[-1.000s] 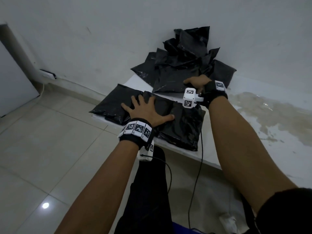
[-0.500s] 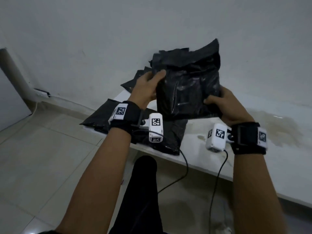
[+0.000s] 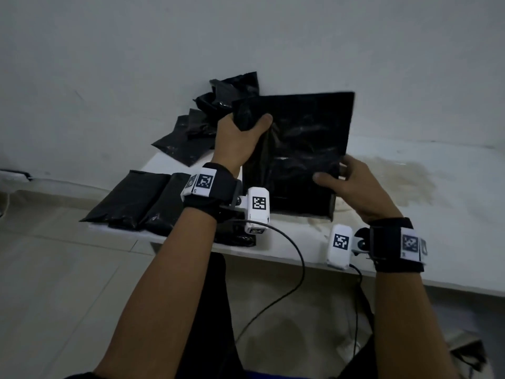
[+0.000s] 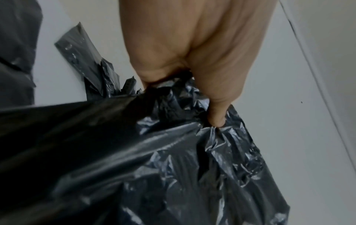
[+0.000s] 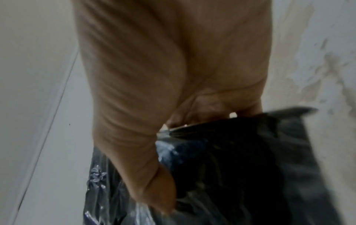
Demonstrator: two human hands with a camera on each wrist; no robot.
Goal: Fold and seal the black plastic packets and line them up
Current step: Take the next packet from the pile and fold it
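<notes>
Since a moment ago the packet (image 3: 297,149) has come lower, its bottom edge now near the table (image 3: 410,214). The left hand (image 3: 240,140) bunches its top corner; the right hand (image 3: 352,187) pinches its right edge. Folding comes next. Its contents are hidden. Finished packets (image 3: 142,203) lie side by side at the left.
</notes>
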